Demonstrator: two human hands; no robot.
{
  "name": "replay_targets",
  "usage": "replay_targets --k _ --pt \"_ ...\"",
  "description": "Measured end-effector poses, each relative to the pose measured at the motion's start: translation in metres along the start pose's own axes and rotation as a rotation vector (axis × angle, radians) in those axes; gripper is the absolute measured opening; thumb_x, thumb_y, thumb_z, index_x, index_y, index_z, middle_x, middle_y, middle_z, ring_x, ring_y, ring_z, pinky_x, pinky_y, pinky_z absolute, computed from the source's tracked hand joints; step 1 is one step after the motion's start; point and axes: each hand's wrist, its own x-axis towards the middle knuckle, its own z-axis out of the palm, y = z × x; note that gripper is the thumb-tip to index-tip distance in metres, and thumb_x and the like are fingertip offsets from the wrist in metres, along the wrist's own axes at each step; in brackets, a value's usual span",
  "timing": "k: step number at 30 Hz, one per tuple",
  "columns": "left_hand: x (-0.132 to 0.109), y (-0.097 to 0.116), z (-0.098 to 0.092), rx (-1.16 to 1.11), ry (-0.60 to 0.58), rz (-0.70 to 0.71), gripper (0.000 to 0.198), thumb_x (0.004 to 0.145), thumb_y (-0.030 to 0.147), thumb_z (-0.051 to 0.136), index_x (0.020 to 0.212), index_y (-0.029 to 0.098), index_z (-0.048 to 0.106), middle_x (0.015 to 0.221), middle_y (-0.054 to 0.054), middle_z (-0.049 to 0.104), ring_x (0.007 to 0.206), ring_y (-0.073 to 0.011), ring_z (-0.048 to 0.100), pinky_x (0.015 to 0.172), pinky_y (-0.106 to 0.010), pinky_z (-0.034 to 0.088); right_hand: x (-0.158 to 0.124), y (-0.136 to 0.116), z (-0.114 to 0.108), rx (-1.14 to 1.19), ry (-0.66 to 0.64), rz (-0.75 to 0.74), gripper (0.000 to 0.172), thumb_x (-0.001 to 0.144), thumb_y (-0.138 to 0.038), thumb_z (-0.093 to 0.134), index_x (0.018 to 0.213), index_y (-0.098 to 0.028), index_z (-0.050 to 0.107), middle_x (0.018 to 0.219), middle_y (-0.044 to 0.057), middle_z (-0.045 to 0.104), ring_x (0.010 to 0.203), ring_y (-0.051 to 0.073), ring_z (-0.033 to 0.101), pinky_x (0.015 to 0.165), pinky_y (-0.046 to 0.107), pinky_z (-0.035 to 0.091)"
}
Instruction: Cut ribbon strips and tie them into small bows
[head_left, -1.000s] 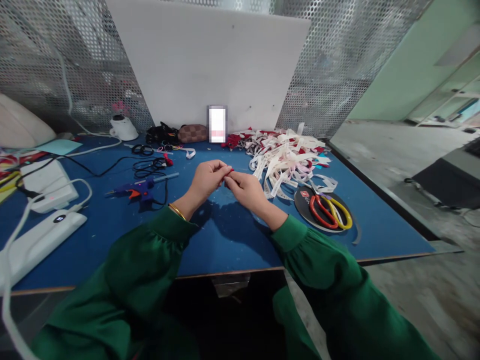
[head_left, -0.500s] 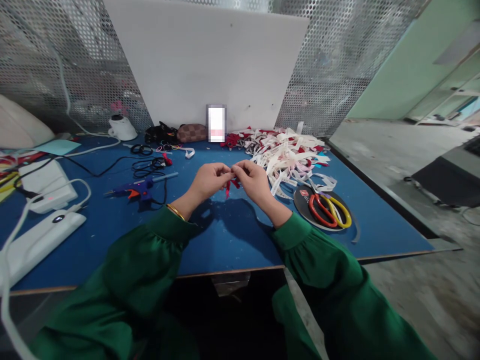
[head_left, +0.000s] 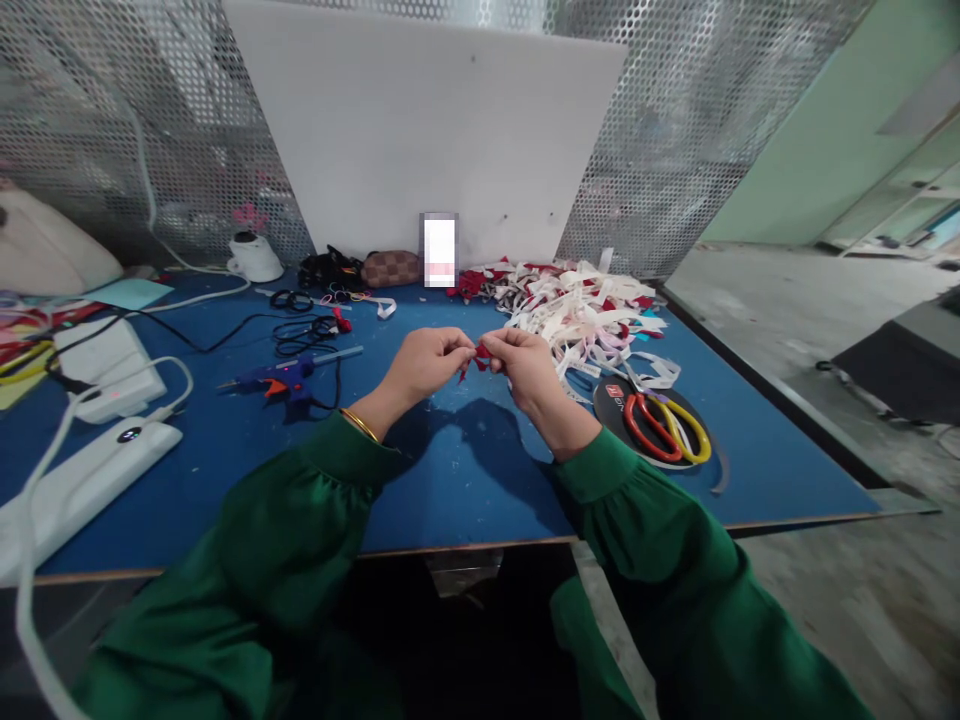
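Note:
Over the middle of the blue table, my left hand (head_left: 430, 362) and my right hand (head_left: 527, 368) meet fingertip to fingertip. Between them is a small piece of red ribbon (head_left: 482, 355), pinched by both. A loose red end hangs below the left fingertips. Its exact shape is mostly hidden by the fingers. A heap of white, pink and red ribbon strips (head_left: 581, 305) lies just beyond my right hand. Scissors with one red and one yellow handle (head_left: 677, 428) rest on a black round disc (head_left: 611, 400) right of my right wrist.
A blue glue gun (head_left: 289, 378) with its black cord lies to the left. A white power strip (head_left: 90, 490) and a white box (head_left: 109, 370) sit at the far left. At the back stand a phone (head_left: 439, 250), a checkered pouch (head_left: 390, 268) and a white cup (head_left: 255, 258).
My fingertips have drawn slightly apart, my right hand shifting to the right, and more of the red ribbon shows between them. The whole view has shifted a little.

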Motion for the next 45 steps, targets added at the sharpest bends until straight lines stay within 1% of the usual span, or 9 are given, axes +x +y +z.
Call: replay_targets --k 3,10,17,21,25,29,32,41,45 --pt "0.000 0.001 -0.002 0.120 0.043 -0.003 0.019 0.083 0.028 0.057 0.074 0.019 0.071 0.063 0.001 0.070 0.059 -0.0137 0.060 0.061 -0.026 0.040 0.003 0.002 -0.002 0.076 -0.023 0.127 0.025 0.062 -0.035 0.079 0.068 -0.016 0.064 0.052 -0.005 0.056 0.042 0.005 0.041 0.045 0.021 0.033" --pt "-0.001 -0.002 0.000 0.095 0.077 -0.063 0.017 0.083 0.027 0.057 0.074 0.020 0.070 0.065 0.000 0.070 0.060 -0.0151 0.061 0.061 -0.027 0.041 0.001 0.003 0.001 -0.038 -0.085 0.005 0.038 0.065 -0.050 0.079 0.082 -0.018 0.068 0.066 -0.002 0.066 0.049 0.007 0.051 0.050 0.022 0.039" --pt "-0.005 0.003 0.004 0.218 0.133 -0.008 0.026 0.092 0.024 0.044 0.108 0.021 0.064 0.076 -0.002 0.071 0.075 -0.0200 0.065 0.068 -0.030 0.043 -0.002 0.009 0.007 -0.097 -0.158 -0.035 0.025 0.066 -0.041 0.075 0.073 -0.018 0.068 0.064 0.000 0.068 0.051 0.009 0.051 0.052 0.024 0.041" --pt "-0.007 0.005 0.003 0.302 0.126 -0.022 0.027 0.094 0.026 0.043 0.111 0.021 0.063 0.080 -0.003 0.072 0.076 -0.0215 0.067 0.069 -0.031 0.044 0.001 0.016 0.005 -0.187 -0.176 -0.125 0.019 0.069 -0.037 0.072 0.074 -0.019 0.068 0.060 -0.002 0.064 0.053 0.012 0.053 0.055 0.026 0.043" --pt "-0.011 0.008 0.004 0.433 0.097 -0.042 0.029 0.095 0.028 0.043 0.113 0.022 0.065 0.080 -0.004 0.073 0.075 -0.0227 0.068 0.067 -0.031 0.043 0.001 0.019 0.002 -0.448 -0.138 -0.257 0.006 0.076 -0.025 0.065 0.077 -0.021 0.069 0.061 -0.003 0.062 0.060 0.014 0.056 0.059 0.026 0.042" --pt "-0.012 0.009 0.005 0.596 0.114 -0.037 0.030 0.095 0.033 0.046 0.112 0.024 0.068 0.084 -0.006 0.075 0.079 -0.0258 0.070 0.066 -0.032 0.041 -0.004 0.016 0.002 -0.712 -0.136 -0.407 0.012 0.081 -0.014 0.059 0.075 -0.021 0.068 0.069 -0.001 0.064 0.069 0.015 0.057 0.065 0.026 0.039" --pt "-0.012 0.009 0.005 0.594 0.139 -0.011 0.032 0.097 0.038 0.043 0.112 0.025 0.069 0.087 -0.006 0.076 0.080 -0.0245 0.070 0.066 -0.030 0.042 -0.005 0.016 0.004 -0.790 -0.137 -0.493 0.008 0.083 -0.018 0.062 0.076 -0.020 0.066 0.077 0.001 0.062 0.072 0.015 0.055 0.065 0.026 0.038" --pt "-0.012 0.012 0.008 0.509 0.121 -0.016 0.038 0.097 0.046 0.044 0.115 0.023 0.070 0.077 -0.006 0.074 0.076 -0.0235 0.070 0.066 -0.028 0.041 -0.003 0.014 0.000 -0.837 -0.175 -0.466 0.012 0.083 -0.022 0.065 0.071 -0.019 0.065 0.072 0.001 0.058 0.067 0.015 0.052 0.063 0.027 0.034" --pt "-0.012 0.012 0.004 0.349 0.142 -0.041 0.043 0.099 0.050 0.040 0.109 0.023 0.071 0.065 -0.003 0.070 0.067 -0.0201 0.067 0.063 -0.027 0.041 0.003 0.018 -0.002 -0.587 -0.218 -0.337 0.006 0.083 -0.026 0.062 0.081 -0.021 0.065 0.068 -0.001 0.062 0.064 0.015 0.056 0.063 0.027 0.039"
